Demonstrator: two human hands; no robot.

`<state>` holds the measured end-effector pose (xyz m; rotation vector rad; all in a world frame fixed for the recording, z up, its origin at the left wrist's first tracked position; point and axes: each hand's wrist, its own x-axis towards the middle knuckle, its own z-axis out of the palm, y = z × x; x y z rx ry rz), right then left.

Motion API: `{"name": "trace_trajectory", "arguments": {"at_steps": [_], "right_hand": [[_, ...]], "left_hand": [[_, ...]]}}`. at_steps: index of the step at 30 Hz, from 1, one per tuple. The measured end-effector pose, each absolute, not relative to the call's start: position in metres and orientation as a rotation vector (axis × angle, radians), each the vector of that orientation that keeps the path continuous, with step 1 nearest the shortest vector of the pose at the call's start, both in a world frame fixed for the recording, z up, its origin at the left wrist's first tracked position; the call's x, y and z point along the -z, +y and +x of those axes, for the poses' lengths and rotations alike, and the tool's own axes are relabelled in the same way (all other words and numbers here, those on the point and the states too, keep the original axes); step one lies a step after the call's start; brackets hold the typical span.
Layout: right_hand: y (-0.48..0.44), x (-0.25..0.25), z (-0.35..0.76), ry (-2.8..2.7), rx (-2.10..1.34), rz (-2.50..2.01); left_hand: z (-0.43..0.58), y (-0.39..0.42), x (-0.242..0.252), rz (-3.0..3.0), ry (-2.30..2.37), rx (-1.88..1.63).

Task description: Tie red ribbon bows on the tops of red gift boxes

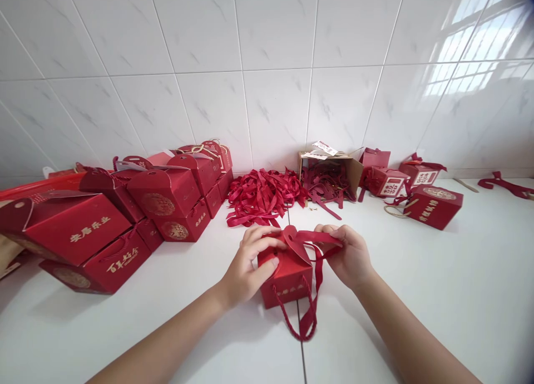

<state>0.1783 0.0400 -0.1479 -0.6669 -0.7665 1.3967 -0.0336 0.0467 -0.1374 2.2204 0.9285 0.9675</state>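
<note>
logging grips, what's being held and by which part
The right hand pinches the red ribbon beside the top flap; the left hand holds the red box by its top.

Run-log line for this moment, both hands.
left hand: on red box | right hand: pinching ribbon | rope handle: looped in front | ribbon pile: behind box

Red ribbon [317, 237] in right grip [351, 257], left grip [249, 268] on red box [287, 274]

Stacked boxes [167, 197] left, ribbon pile [267, 195] behind small box [283, 272], carton [355, 175] right of pile
</note>
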Motion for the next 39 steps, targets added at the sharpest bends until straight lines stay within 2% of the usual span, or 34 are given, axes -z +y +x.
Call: {"name": "trace_trajectory", "arguments": {"at_steps": [25, 39], "right_hand": [[0.0382, 0.1509, 0.1738, -1.1, -1.261, -0.807], [0.0351, 0.149, 0.1721, -1.167, -1.251, -0.822]], "left_hand": [[-0.0346, 0.0464, 0.1365, 2.257, 0.831, -1.049], [-0.0348, 0.0456, 0.1361, 2.224, 0.85, -0.94]]}}
